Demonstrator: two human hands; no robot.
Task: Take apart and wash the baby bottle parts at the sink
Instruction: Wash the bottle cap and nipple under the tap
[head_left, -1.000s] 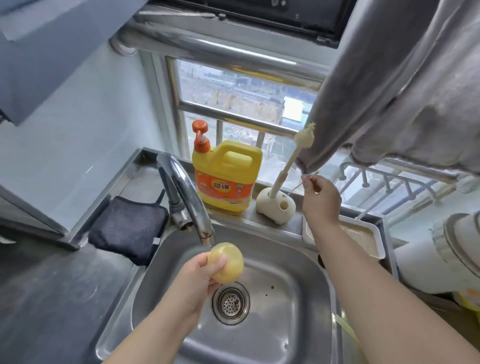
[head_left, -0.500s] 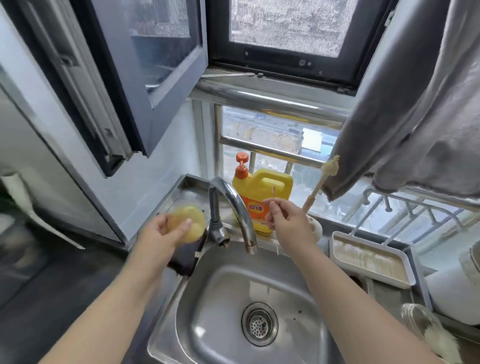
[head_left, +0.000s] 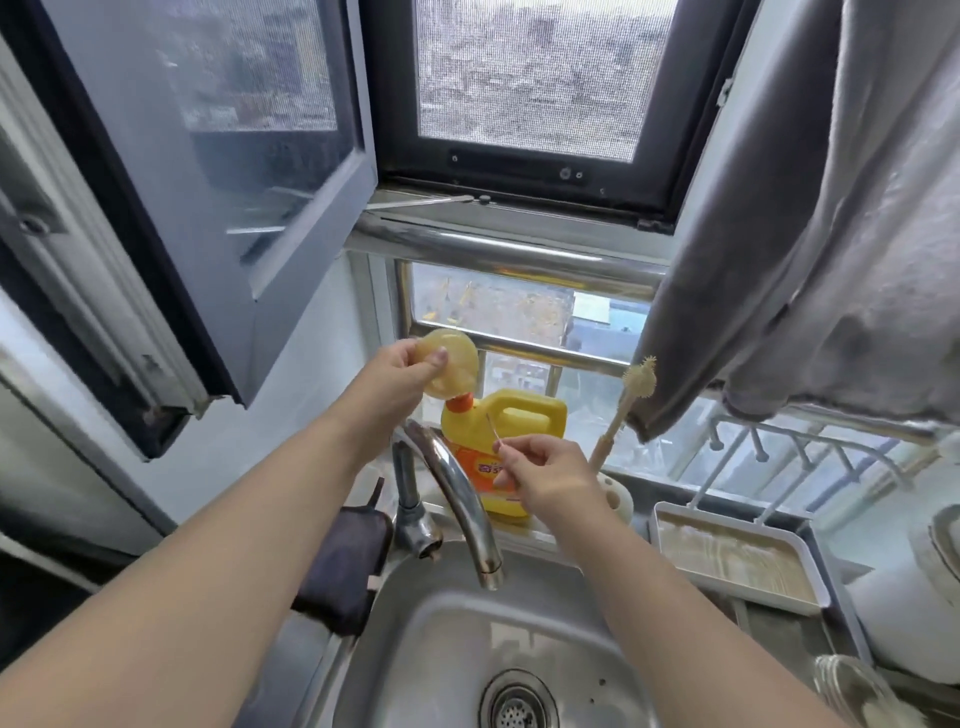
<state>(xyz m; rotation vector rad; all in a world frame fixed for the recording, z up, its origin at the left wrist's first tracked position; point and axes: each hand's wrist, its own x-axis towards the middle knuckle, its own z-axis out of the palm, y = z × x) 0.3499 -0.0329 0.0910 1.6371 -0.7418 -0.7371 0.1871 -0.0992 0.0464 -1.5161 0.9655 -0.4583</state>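
The shiny steel sink (head_left: 467, 649) is dry and holds nothing, so I think washing has not started. The yellow soap jug with the orange pump (head_left: 511, 431) stands far behind the tap. The left hand (head_left: 400, 374) holds the soft round yellow bottle teat (head_left: 457, 364) up high. The right hand (head_left: 540, 467) pinches a thin little stick brush (head_left: 492, 431).

Two bare forearms reach in from the near edge — no sleeves, no gloves. The left hand (head_left: 397, 371) and right hand (head_left: 540, 475) show no rings, watch or bracelet — nails short, unpainted.
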